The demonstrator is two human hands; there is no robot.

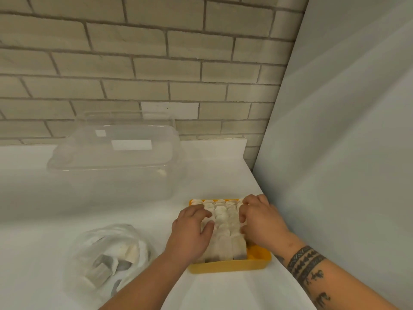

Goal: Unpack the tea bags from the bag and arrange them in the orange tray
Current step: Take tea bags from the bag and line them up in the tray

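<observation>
The tea bags (223,222) are packed in leaning rows, so a hard push from either side could tip a whole row over or crumple the thin paper. The light orange tray (228,267) could also skid on the smooth counter (223,291) under that pressure.

The left hand (192,231) lies flat with its fingers spread over the left rows. The right hand (259,218) has bent fingers with their tips on the right rows, and I cannot tell whether it pinches a bag.

The tray, at lower centre of the frame, is nearly full, with only its lower right corner bare. The clear plastic bag (82,262), at lower left, holds a few more tea bags. At upper left a clear lidded box (116,157) stands well apart, and its contents are unclear.
</observation>
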